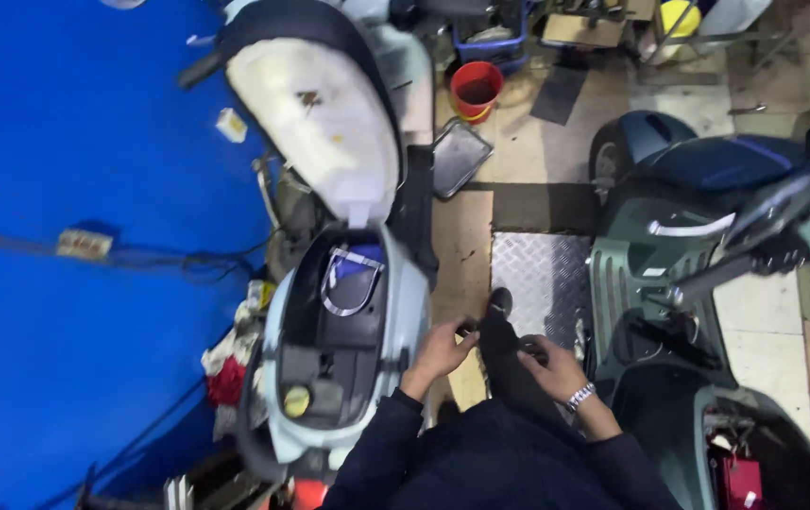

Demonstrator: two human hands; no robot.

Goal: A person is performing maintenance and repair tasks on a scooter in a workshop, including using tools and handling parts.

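Small dark object (468, 329), pinched in the fingertips.
It sits at the left fingers (457, 338); its shape is too small to tell.

This is a scooter repair workshop. At about nine o'clock a pale scooter (343, 349) stands with its seat (315, 113) flipped up and the storage well open; at three o'clock a dark green scooter (698, 283) is parked with its compartment exposed. Between them a steel tread plate (542, 274) lies on the stained tiled floor. Toward twelve o'clock sit a red bucket (477, 90), a metal tray (460, 156) and a blue crate (492, 42) of parts. Rags (227, 368) pile at eight o'clock beside a blue wall (74, 170).
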